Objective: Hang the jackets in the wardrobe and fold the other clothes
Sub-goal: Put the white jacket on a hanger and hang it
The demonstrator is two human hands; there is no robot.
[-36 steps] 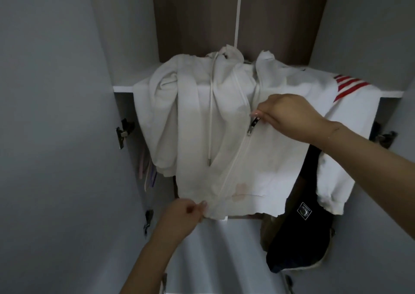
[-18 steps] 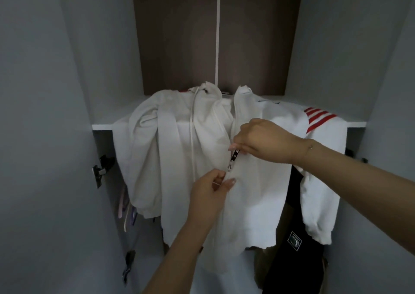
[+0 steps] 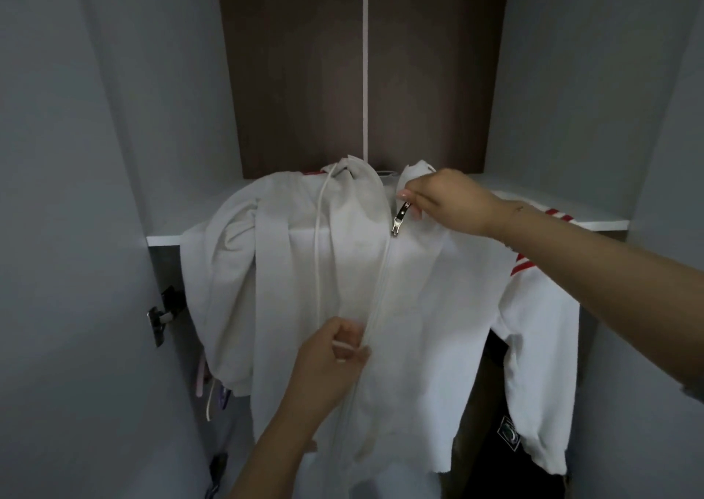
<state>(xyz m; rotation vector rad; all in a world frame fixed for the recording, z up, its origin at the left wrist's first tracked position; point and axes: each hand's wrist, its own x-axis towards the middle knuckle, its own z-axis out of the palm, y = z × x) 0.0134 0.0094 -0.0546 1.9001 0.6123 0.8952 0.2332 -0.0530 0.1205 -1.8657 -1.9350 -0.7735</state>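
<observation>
Metal zip pull (image 3: 400,219) sat pinched in the right hand (image 3: 445,201), near the collar of the white jacket (image 3: 419,308); the left hand (image 3: 335,350) pinched the front placket lower down. Draped over the wardrobe shelf (image 3: 167,238), the jacket seemed nearly zipped. Hanging it likely called for a hanger.

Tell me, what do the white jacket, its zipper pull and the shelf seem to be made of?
Jacket: soft matte knit, probably cotton fleece; it drapes and creases. Zipper pull: shiny metal, it glints. Shelf: smooth white board, likely laminate.
</observation>
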